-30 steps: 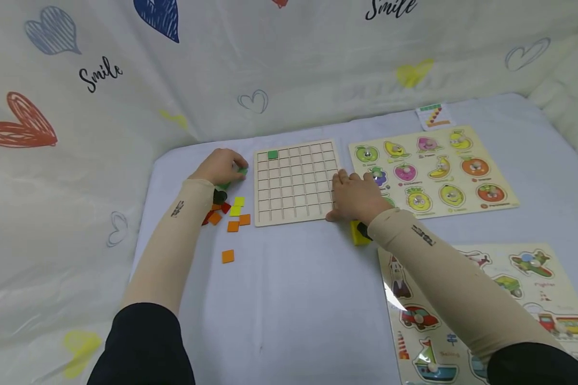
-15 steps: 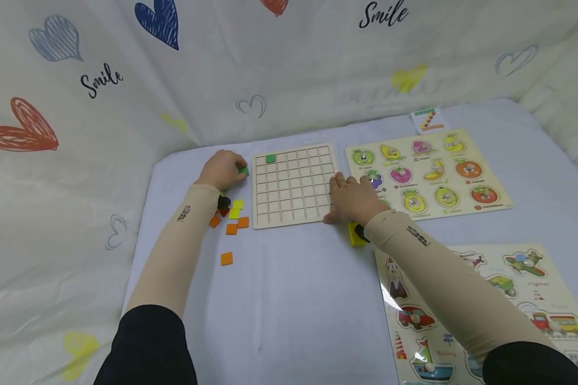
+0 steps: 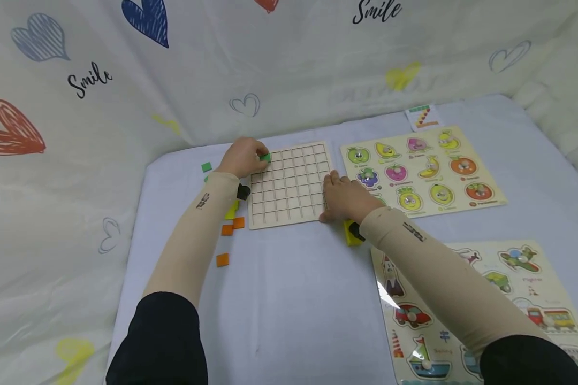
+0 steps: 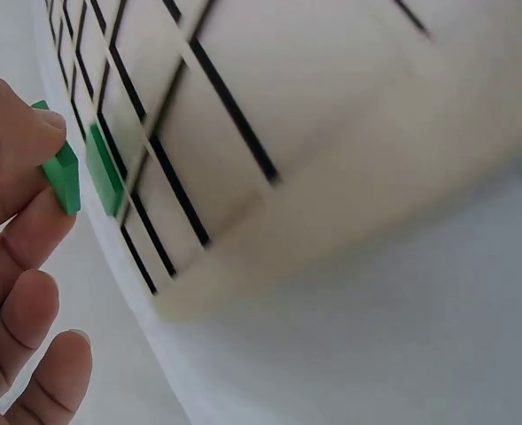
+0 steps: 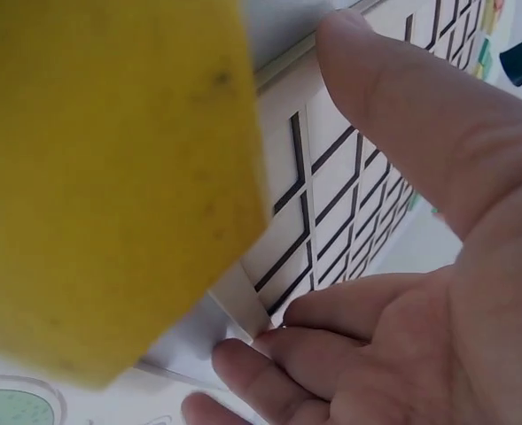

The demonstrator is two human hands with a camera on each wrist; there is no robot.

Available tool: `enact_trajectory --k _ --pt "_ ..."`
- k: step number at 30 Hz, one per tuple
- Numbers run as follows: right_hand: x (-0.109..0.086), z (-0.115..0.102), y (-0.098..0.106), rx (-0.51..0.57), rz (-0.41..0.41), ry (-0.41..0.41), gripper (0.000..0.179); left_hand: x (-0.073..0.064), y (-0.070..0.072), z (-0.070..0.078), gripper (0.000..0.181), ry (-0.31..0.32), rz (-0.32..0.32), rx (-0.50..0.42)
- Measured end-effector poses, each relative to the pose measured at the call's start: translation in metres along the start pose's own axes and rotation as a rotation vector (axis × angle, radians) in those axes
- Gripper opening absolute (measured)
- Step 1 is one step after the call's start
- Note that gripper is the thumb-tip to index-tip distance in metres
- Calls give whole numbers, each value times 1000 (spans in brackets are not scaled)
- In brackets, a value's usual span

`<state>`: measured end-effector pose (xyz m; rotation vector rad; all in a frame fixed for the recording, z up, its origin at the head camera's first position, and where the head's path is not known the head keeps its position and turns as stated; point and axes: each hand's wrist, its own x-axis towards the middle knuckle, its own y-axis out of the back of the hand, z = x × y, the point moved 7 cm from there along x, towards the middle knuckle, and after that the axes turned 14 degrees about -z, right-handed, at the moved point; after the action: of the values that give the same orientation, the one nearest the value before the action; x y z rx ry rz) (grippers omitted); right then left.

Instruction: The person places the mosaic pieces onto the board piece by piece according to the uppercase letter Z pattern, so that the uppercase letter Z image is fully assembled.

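Note:
My left hand [image 3: 243, 158] is over the top left corner of a pale wooden grid board [image 3: 289, 195]. Between thumb and forefinger it pinches a small green square tile [image 4: 63, 177], tilted and just off the board in the left wrist view. Another green tile [image 4: 104, 170] sits in a cell beside it. My right hand [image 3: 345, 199] rests on the board's right edge, fingers extended along it and thumb near the front corner. A yellow block-like thing [image 3: 351, 234] shows under the right wrist and covers much of the right wrist view.
Loose green [image 3: 206, 167], yellow [image 3: 230, 212] and orange tiles [image 3: 222, 260] lie left of the board, some behind the left arm. A fruit puzzle board [image 3: 421, 206] lies at right, with a pattern card [image 3: 422, 117] behind it. A vehicle puzzle board [image 3: 506, 289] lies in front, partly under the right arm.
My left hand has moved right from the loose tiles to the board's top left corner, carrying the green tile. The right hand stays on the board's edge. The head view shifts slightly.

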<state>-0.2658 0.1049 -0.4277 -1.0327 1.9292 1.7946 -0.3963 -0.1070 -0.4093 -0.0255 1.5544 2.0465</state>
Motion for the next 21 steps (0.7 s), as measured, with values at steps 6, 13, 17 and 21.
enact_trajectory --k 6,13,17,21 --pt "1 -1 1 96 -51 -3 109 5 4 17 33 -21 4 6" --pt "4 0 0 78 -65 -5 110 15 1 19 34 -21 -13 1" --pt "4 0 -1 97 -78 14 111 22 -1 20 31 -26 -19 -1" --pt "3 0 -2 105 -85 29 111 27 -5 24 23 -44 -34 21"
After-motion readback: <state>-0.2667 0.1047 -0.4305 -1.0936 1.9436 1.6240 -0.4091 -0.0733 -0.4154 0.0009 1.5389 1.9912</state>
